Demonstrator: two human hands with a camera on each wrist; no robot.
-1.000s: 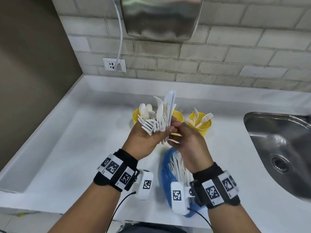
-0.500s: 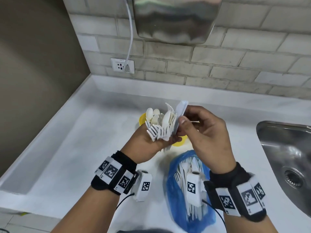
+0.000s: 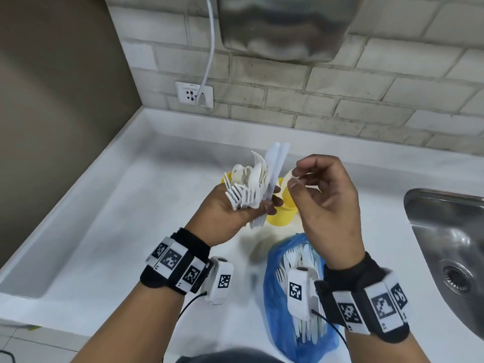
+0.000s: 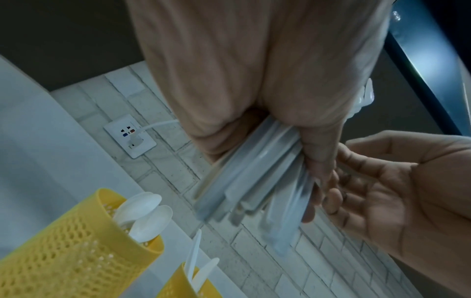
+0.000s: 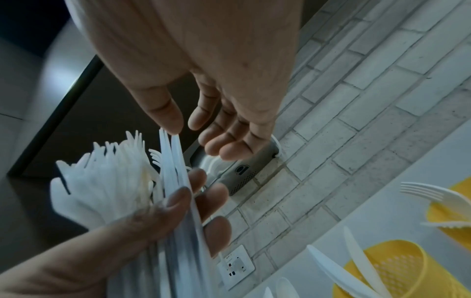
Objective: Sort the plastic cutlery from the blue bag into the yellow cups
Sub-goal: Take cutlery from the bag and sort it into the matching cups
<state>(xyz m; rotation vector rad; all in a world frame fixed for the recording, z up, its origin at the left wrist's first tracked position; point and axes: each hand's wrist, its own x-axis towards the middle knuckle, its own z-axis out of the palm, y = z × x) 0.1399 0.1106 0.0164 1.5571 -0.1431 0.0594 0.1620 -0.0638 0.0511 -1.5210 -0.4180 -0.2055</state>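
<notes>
My left hand (image 3: pixel 262 205) grips a fanned bundle of white plastic cutlery (image 3: pixel 251 184), forks and spoons at the left and knives (image 5: pixel 175 161) upright at the right. Just right of the knives, my right hand (image 3: pixel 296 174) hovers with relaxed fingers (image 5: pixel 229 141) and holds nothing. The blue bag (image 3: pixel 272 297) lies on the counter below my right wrist with more cutlery inside. One yellow cup (image 3: pixel 281 216) shows between my hands. A yellow cup with spoons (image 4: pixel 76 252) stands beside a yellow cup with knives (image 5: pixel 382 268). A third yellow cup (image 5: pixel 453 211) holds forks.
A steel sink (image 3: pixel 450 244) is sunk into the white counter (image 3: pixel 117 231) at the right. A wall socket (image 3: pixel 195 94) with a plugged cable and a metal hand dryer (image 3: pixel 285 24) are on the brick wall behind. A brown wall closes the left side.
My right hand pinched the knives at the top of the bundle half a second ago; it has let go and drawn slightly right. My left hand keeps its bundle.
</notes>
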